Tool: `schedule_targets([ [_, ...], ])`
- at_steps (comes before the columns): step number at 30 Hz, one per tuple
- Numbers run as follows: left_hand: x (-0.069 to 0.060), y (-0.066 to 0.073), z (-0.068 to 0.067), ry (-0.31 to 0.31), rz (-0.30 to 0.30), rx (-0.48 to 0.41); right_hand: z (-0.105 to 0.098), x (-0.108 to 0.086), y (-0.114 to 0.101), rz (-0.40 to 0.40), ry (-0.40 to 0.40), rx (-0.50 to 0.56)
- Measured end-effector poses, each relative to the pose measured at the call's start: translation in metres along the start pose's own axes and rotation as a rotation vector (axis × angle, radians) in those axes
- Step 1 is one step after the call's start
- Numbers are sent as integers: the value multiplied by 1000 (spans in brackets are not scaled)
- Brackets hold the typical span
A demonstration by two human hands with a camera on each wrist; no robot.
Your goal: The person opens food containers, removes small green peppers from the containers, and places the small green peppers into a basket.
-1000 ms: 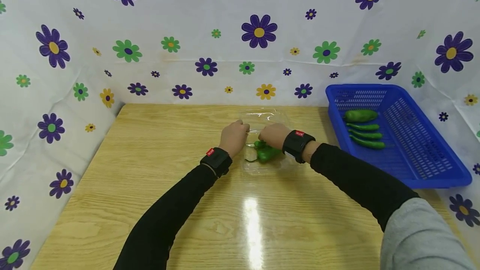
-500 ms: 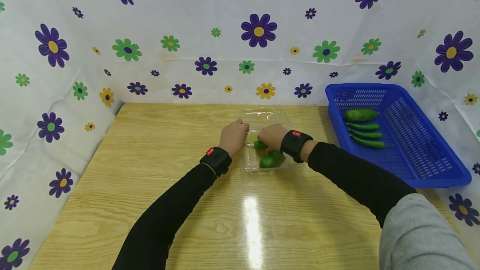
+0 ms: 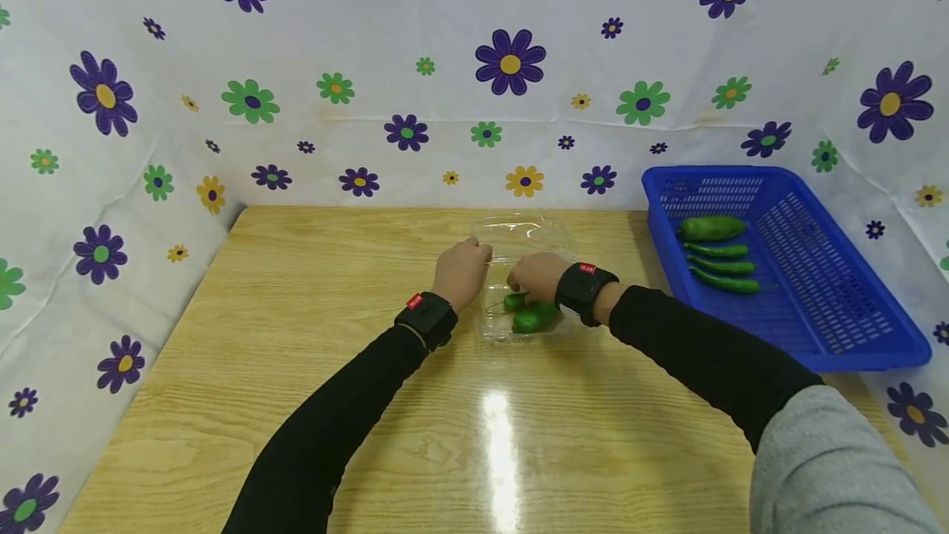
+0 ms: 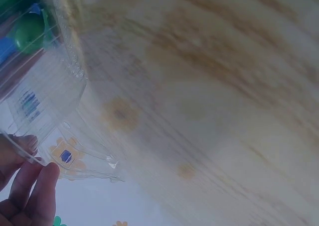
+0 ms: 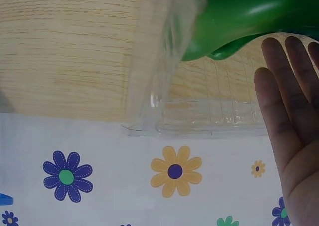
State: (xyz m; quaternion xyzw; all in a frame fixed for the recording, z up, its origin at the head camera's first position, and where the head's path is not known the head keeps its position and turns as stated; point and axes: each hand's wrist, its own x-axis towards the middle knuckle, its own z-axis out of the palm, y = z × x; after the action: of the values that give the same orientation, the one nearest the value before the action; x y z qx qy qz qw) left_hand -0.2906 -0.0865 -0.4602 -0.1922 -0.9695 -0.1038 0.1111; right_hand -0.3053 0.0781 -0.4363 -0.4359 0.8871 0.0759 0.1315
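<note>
A clear plastic clamshell box (image 3: 522,233) lies on the table with its lid side spread toward the wall. My left hand (image 3: 461,272) pinches the box's left edge between thumb and fingertips, as the left wrist view shows. Inside the box, a thick green pepper (image 3: 534,320) lies close to the near wall, and a thinner green pepper (image 3: 514,302) lies just beyond it. My right hand (image 3: 541,274) is over the box, beside the peppers. In the right wrist view its fingers (image 5: 279,111) are nearly straight, with nothing gripped. The hand partly covers both peppers in the head view.
To the right stands a blue plastic basket (image 3: 786,270) with a thick green pepper (image 3: 712,228) and several thin green chilies (image 3: 725,268) along its left side. A flowered cloth (image 3: 415,48) hangs behind the wooden table (image 3: 296,336).
The thick pepper, then the thinner one, have shifted toward the near wall of the box. My right hand has moved slightly with them. My left hand has stayed on the edge.
</note>
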Motion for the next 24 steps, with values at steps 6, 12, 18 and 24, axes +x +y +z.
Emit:
schedule_targets([
  [6,-1,0,-1,0,4,-15,7,8,1,22,-2,21],
  [12,-1,0,-2,-4,3,-10,11,12,1,-1,23,-11],
  [18,-2,1,-2,-5,3,-11,12,13,0,-26,55,-23],
  [24,-2,0,-1,-8,1,-6,14,11,0,-48,104,-41],
])
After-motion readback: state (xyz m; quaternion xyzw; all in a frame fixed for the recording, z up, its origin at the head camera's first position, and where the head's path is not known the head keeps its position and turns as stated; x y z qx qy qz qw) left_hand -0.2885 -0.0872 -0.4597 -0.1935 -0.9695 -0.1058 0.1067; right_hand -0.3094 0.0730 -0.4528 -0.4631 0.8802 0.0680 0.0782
